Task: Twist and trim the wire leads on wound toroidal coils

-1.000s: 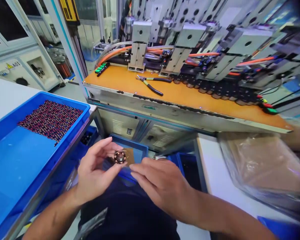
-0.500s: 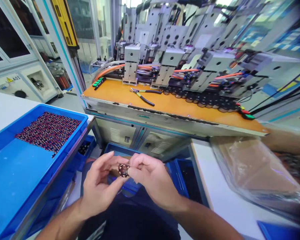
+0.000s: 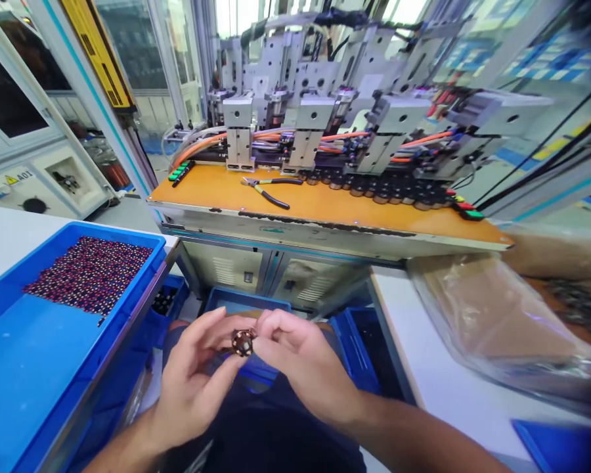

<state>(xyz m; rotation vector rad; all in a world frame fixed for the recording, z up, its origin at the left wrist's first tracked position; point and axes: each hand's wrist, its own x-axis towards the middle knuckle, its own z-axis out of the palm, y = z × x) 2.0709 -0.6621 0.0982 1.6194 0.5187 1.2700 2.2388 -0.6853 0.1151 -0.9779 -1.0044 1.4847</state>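
Above my lap, my left hand [image 3: 197, 378] grips a small round motor stator [image 3: 243, 343], a dark ring with copper-coloured windings round its inside. Its thumb is at the lower edge and the fingers curl behind. My right hand [image 3: 303, 361] is closed at the ring's right side, with thumb and index finger pinched against its edge. Whatever lies between those right fingertips is too small to make out.
A blue tray [image 3: 44, 348] of many small dark parts [image 3: 96, 272] stands at left. Ahead, pliers [image 3: 270, 190] and a row of black round parts [image 3: 374, 187] lie on an orange bench [image 3: 201, 190] below a machine. A plastic-wrapped cardboard box [image 3: 473, 309] is at right.
The ring has turned slightly in my fingers, so its opening faces the camera more. Both hands keep their hold. The whole view has shifted a little.
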